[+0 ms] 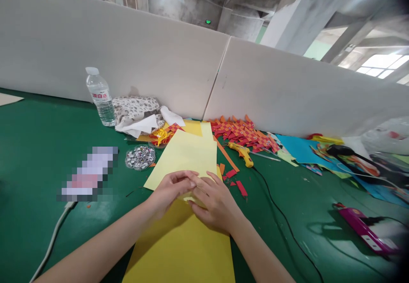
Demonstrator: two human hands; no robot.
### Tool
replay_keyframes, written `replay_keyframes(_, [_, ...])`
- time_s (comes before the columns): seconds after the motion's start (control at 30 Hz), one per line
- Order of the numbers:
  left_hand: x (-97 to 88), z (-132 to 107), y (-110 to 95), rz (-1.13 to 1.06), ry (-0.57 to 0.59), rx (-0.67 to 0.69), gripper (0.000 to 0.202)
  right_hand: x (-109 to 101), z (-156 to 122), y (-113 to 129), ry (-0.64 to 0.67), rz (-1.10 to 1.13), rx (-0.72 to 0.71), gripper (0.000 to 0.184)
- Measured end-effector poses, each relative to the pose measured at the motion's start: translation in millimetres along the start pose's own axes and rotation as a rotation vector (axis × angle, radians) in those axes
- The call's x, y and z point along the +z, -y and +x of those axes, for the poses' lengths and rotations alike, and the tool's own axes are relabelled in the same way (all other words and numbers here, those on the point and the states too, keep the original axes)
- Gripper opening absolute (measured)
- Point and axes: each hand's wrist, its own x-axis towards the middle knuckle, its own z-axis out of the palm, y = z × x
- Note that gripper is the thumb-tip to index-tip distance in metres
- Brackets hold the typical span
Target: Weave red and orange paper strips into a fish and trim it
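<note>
My left hand [171, 189] and my right hand [213, 202] meet at the middle of the green table [38, 146], fingers pinched together on the near edge of a pale yellow paper sheet [188, 155]. A darker yellow sheet [182, 244] lies under my wrists and runs toward me. Both hands touch each other at the fingertips over the fold of the pale sheet.
A water bottle [100, 96], crumpled cloth [137, 110], a dish of googly eyes [139, 157], a pile of red-orange woven paper pieces [244, 131], a yellow glue gun [242, 153] with black cord [281, 219], coloured paper sheets [300, 148], a pink device [364, 229], white partition wall [128, 48].
</note>
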Motion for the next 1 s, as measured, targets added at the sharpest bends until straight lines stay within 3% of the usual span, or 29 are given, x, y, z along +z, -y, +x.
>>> replay_keyframes(0.2, [0.6,-1,-2,0.014,0.012,0.022,0.028,-3,1,-1,-0.058,-0.011,-0.021,0.027])
replay_keyframes(0.4, [-0.2,-1,-3,0.053,0.005,0.004,0.027,-1,1,-1,0.000,0.000,-0.025,0.030])
replay_keyframes(0.7, [-1.8,0,-3,0.031,0.028,-0.009,0.031,-2,-1,-2,-0.026,-0.018,-0.004,0.025])
replay_keyframes(0.83, [-2.7,0,-8,0.053,0.056,-0.020,0.031,0,-2,-3,-0.020,-0.012,0.019,0.032])
replay_keyframes(0.9, [-4.8,1,-10,0.115,0.042,0.045,0.032,1,-2,-5,-0.026,0.000,0.040,0.040])
replay_keyframes(1.0, [-11.1,3,-14,0.371,-0.112,0.313,0.032,0,-2,-9,-0.098,0.053,0.106,0.052])
